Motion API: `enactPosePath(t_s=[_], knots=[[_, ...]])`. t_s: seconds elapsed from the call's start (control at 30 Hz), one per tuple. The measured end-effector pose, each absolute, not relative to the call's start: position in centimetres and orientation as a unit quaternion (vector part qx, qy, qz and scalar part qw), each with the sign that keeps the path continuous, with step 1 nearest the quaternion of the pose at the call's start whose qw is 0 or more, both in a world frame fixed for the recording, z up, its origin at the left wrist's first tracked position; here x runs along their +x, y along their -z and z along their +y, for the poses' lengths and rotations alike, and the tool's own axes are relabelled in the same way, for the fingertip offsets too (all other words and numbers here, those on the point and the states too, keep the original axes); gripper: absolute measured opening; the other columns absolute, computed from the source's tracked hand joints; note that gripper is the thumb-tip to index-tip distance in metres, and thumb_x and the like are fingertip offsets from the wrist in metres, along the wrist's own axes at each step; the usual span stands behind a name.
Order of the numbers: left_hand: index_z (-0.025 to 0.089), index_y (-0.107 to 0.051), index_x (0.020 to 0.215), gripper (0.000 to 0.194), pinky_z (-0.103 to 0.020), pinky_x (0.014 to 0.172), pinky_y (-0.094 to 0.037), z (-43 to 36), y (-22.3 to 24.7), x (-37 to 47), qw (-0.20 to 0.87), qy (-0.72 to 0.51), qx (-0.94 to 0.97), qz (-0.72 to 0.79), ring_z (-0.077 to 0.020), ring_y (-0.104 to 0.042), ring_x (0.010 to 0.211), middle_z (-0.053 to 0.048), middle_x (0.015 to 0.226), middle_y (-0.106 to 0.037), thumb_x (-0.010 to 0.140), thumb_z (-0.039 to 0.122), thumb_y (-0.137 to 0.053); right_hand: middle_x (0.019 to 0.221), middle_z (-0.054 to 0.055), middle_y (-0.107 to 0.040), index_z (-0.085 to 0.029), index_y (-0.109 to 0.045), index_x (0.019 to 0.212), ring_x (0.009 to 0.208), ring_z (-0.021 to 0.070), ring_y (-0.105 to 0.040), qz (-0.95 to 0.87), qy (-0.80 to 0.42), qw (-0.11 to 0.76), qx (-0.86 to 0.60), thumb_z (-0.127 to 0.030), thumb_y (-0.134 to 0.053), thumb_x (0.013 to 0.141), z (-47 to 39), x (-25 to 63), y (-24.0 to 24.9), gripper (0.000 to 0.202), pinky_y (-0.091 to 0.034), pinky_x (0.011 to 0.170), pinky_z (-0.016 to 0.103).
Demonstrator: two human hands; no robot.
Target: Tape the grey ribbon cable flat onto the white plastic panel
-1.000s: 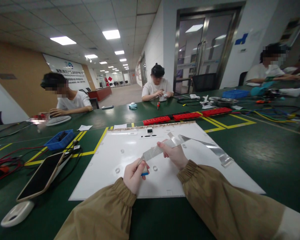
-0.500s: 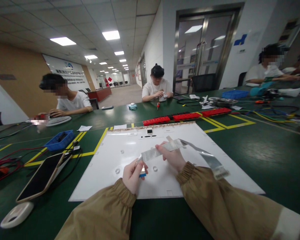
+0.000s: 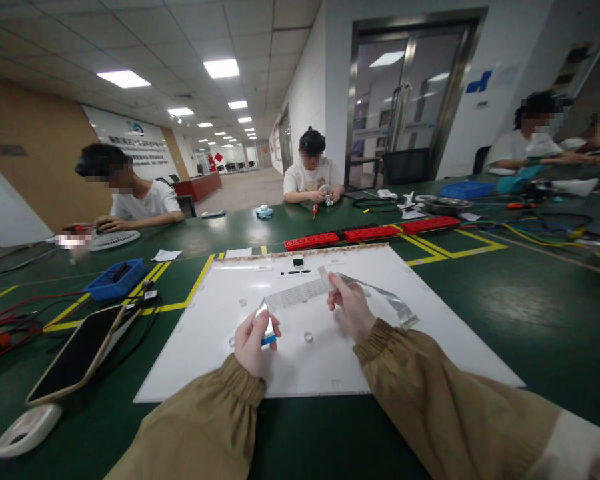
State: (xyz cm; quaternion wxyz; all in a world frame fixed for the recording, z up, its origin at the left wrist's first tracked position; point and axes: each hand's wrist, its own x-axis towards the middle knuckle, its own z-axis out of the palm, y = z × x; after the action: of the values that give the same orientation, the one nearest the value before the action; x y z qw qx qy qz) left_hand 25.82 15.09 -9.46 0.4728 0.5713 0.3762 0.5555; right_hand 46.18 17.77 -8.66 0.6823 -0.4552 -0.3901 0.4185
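Note:
A long silvery flat ribbon cable (image 3: 297, 293) stretches between my two hands above a white panel (image 3: 200, 353). My left hand (image 3: 254, 339) pinches its near end, where a blue tip shows below the fingers. Further along, my right hand (image 3: 349, 303) grips the cable between thumb and fingers. Past the right hand the darker silver length trails off to the right, its end over the panel. The panel lies flat on the green table, with small raised rings, dark slots near its far edge and a brownish strip along that edge.
Left of the panel lie a phone (image 3: 77, 353), a white oval object (image 3: 27, 430), cables and a blue tray (image 3: 116, 279). Red power strips (image 3: 373, 233) run beyond the panel. A person (image 3: 314, 173) sits opposite; others work to the left and right.
Both hands still hold the cable. My left hand has shifted left and slightly down, and the right hand grips nearer the fold. The cable's trailing end has swung left and up.

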Motion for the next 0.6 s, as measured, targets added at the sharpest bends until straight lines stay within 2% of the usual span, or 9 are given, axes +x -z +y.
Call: enactPosePath(t_s=[0.1, 0.17, 0.3, 0.37, 0.5, 0.6], knots=[[0.013, -0.059, 0.068, 0.040, -0.020, 0.042, -0.039, 15.03, 9.41, 25.69, 0.472, -0.555, 0.571, 0.378, -0.0096, -0.049, 0.043, -0.001, 0.056, -0.057, 0.082, 0.049, -0.052, 0.040, -0.002, -0.044, -0.016, -0.052, 0.050, 0.041, 0.0091, -0.042, -0.403, -0.370, 0.670, -0.502, -0.048, -0.064, 0.070, 17.99, 46.53, 8.78, 0.040, -0.036, 0.041, 0.022], [0.013, -0.059, 0.068, 0.040, -0.021, 0.042, -0.040, 15.01, 9.38, 25.69, 0.474, -0.554, 0.569, 0.380, -0.0098, -0.049, 0.043, -0.001, 0.055, -0.057, 0.081, 0.050, -0.053, 0.042, -0.002, -0.046, -0.015, -0.055, 0.052, 0.040, 0.0085, -0.041, -0.411, -0.362, 0.664, -0.509, -0.048, -0.064, 0.070, 18.15, 46.67, 8.92, 0.039, -0.035, 0.040, 0.022], [0.012, -0.059, 0.067, 0.042, -0.021, 0.041, -0.040, 15.21, 9.47, 25.67, 0.477, -0.556, 0.565, 0.379, -0.0101, -0.049, 0.043, -0.002, 0.055, -0.056, 0.080, 0.052, -0.054, 0.060, 0.000, -0.058, -0.014, -0.064, 0.081, 0.042, 0.0078, -0.042, -0.400, -0.370, 0.683, -0.487, -0.044, -0.067, 0.066, 18.30, 46.76, 8.95, 0.034, -0.034, 0.037, 0.021], [0.013, -0.059, 0.067, 0.041, -0.021, 0.041, -0.040, 15.40, 9.56, 25.59, 0.477, -0.561, 0.561, 0.379, -0.0101, -0.049, 0.043, -0.001, 0.055, -0.056, 0.080, 0.052, -0.054, 0.060, -0.001, -0.056, -0.015, -0.064, 0.087, 0.043, 0.0081, -0.043, -0.383, -0.368, 0.699, -0.478, -0.042, -0.068, 0.065, 18.23, 46.78, 8.73, 0.035, -0.035, 0.037, 0.021], [0.013, -0.058, 0.067, 0.041, -0.021, 0.041, -0.040, 15.63, 9.64, 25.40, 0.475, -0.569, 0.550, 0.384, -0.0099, -0.049, 0.041, -0.001, 0.054, -0.056, 0.078, 0.052, -0.055, 0.051, -0.003, -0.047, -0.015, -0.060, 0.070, 0.042, 0.0082, -0.040, -0.347, -0.389, 0.721, -0.457, -0.043, -0.070, 0.062, 18.05, 46.79, 8.18, 0.030, -0.034, 0.036, 0.021], [0.013, -0.058, 0.065, 0.041, -0.020, 0.040, -0.039, 15.63, 9.66, 25.38, 0.478, -0.575, 0.540, 0.385, -0.0095, -0.049, 0.041, -0.001, 0.053, -0.055, 0.078, 0.051, -0.055, 0.047, -0.003, -0.045, -0.016, -0.054, 0.058, 0.040, 0.0083, -0.039, -0.337, -0.392, 0.722, -0.459, -0.047, -0.069, 0.062, 18.13, 46.85, 8.08, 0.035, -0.033, 0.035, 0.022]])
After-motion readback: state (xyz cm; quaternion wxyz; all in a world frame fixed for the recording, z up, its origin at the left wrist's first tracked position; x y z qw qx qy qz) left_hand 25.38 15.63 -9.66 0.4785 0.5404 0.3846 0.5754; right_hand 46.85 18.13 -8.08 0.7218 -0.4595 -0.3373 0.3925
